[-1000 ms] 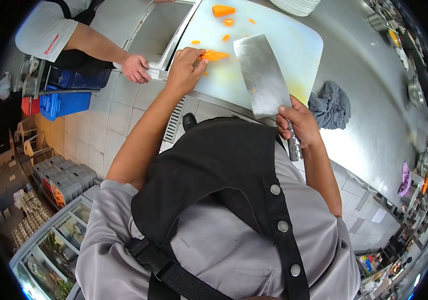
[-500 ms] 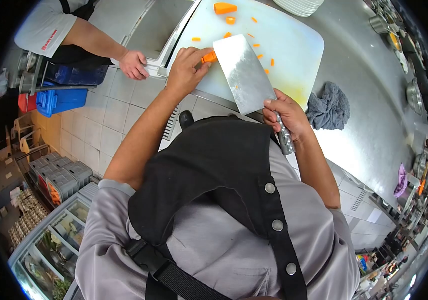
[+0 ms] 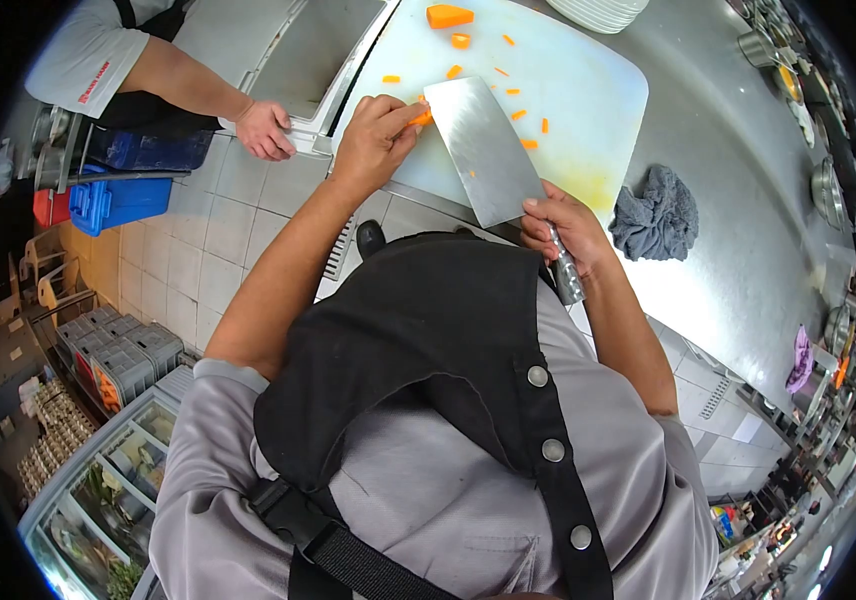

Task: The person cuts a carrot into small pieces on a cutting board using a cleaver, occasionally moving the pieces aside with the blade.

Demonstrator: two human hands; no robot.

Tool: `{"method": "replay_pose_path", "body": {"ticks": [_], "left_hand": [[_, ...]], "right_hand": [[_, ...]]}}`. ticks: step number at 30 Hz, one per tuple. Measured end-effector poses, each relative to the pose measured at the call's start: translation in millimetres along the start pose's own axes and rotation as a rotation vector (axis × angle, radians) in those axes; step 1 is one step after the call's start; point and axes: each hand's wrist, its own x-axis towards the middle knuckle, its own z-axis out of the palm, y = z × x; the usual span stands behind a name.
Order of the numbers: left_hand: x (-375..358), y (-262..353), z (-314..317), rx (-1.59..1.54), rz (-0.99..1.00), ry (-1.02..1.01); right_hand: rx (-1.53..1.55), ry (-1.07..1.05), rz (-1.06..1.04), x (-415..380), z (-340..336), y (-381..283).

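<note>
My left hand (image 3: 378, 140) is closed on an orange carrot piece (image 3: 422, 115) at the near left part of the white cutting board (image 3: 588, 85). In my right hand (image 3: 570, 232) is the metal handle of a broad cleaver (image 3: 483, 150). Its blade lies tilted over the board, with the far corner close beside the carrot piece and my left fingertips. Several small carrot bits are scattered beyond and right of the blade. A larger carrot chunk (image 3: 450, 16) sits at the board's far edge.
A grey cloth (image 3: 656, 214) lies on the steel counter (image 3: 738, 200) right of the board. Stacked white plates (image 3: 603, 10) stand at the far edge. Another person's hand (image 3: 266, 130) rests by an open steel compartment (image 3: 313, 60) on the left. Blue bins (image 3: 123, 203) are further left.
The cleaver and my right hand have shifted slightly left, the blade a little more upright. A carrot strip near the blade's right edge shows more fully. My left hand has hardly moved.
</note>
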Motion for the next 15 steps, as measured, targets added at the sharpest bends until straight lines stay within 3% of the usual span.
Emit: {"method": "replay_pose_path", "body": {"ticks": [15], "left_hand": [[0,-1,0,-0.015,0.044,0.006]], "right_hand": [[-0.315,0.101,-0.046,6,28,-18]]}}
